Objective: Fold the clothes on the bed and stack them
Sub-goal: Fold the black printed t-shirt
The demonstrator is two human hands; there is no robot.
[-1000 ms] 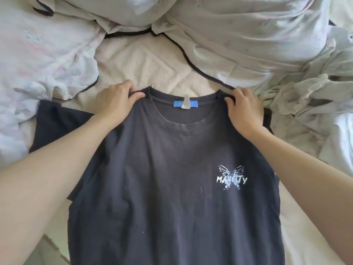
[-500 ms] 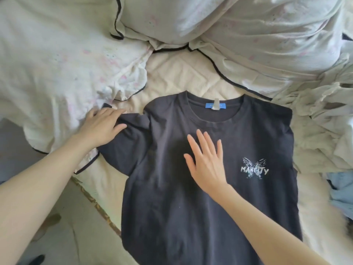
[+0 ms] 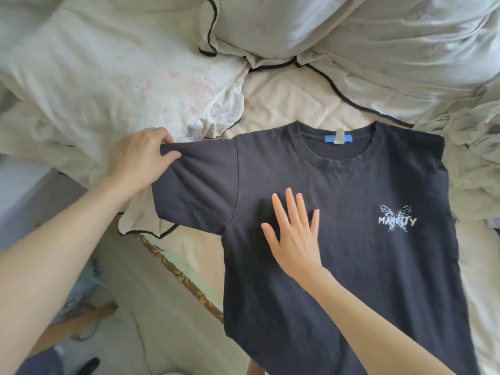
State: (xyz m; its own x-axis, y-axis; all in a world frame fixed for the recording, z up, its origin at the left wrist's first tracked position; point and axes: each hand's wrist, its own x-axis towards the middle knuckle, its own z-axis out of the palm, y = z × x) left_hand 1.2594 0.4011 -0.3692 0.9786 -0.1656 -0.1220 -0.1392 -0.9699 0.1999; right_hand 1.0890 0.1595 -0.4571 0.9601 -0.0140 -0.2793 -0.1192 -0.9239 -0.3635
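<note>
A black T-shirt (image 3: 359, 266) lies face up on the bed, with a blue neck label and a white butterfly print on its chest. My left hand (image 3: 140, 158) pinches the end of the shirt's left sleeve (image 3: 197, 182) and holds it stretched out to the left. My right hand (image 3: 293, 234) lies flat on the shirt's chest, fingers straight and spread. The shirt's right sleeve is tucked under and hidden.
A crumpled white duvet with black piping (image 3: 378, 50) fills the far side of the bed, and pale floral bedding (image 3: 113, 85) lies at the left. More pale cloth (image 3: 476, 158) is heaped at the right. The bed's edge (image 3: 184, 280) runs diagonally, with floor below it.
Both hands left the shirt's shoulders. My left hand took the left sleeve and pulled it out to the left; my right hand came down flat on the chest.
</note>
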